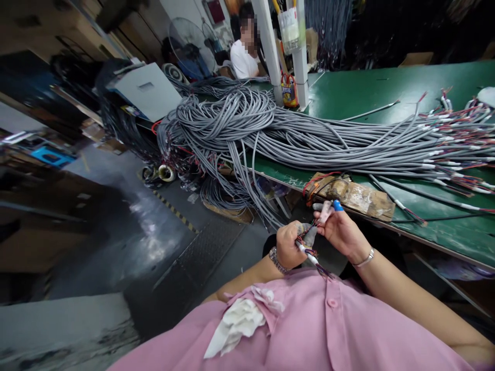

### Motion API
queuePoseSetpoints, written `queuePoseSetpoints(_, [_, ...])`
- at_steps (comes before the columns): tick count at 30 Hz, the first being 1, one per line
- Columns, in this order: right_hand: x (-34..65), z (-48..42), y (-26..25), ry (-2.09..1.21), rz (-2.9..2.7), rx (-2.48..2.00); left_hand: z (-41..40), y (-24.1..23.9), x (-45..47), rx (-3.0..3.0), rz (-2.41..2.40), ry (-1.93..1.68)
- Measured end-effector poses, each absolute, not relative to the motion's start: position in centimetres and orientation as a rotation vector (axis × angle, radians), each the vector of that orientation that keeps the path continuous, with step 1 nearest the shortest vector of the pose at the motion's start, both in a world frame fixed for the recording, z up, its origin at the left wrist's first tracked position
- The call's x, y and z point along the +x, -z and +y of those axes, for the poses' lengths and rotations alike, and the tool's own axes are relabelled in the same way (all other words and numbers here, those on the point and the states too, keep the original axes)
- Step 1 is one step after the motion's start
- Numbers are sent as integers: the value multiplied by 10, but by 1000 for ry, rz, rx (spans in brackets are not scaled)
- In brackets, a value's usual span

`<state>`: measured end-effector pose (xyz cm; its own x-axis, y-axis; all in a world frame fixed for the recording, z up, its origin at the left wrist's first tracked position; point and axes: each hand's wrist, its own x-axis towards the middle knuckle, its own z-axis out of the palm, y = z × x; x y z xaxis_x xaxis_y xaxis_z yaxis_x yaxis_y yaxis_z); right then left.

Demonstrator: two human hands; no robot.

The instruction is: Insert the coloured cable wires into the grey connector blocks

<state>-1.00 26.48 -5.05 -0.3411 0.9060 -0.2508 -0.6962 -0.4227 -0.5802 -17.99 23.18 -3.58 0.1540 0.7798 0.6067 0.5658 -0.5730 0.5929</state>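
Observation:
My left hand (290, 243) is closed round grey cables, with grey coverings on its fingertips. White-sleeved cable ends (307, 252) and thin coloured wires stick out below that hand, towards my chest. Close beside it on the right, my right hand (344, 234) has its fingertips drawn together at thin wires (316, 222). Blue, pinkish and grey coverings sit on the right fingers. Both hands are in front of my body, just off the table's near edge. From the left hand the grey cables (263, 203) run up to the table.
A large bundle of grey cables (294, 129) lies along the green table (348, 87), its stripped ends to the right. A worn, taped wooden block (351, 196) sits at the near edge. White posts (270, 46) rise behind. A person (243, 51) in white is beyond, near a fan (191, 46).

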Motion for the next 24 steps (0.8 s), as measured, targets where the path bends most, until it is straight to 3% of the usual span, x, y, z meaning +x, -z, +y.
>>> queuePoseSetpoints(12, [-5,266,54,-1781,-581,-858,238,37,-167,2061,1328,-1387])
queuePoseSetpoints(24, [-3,264,55,-1834,-484,-646,239,48,-166,2119,1299,-1339])
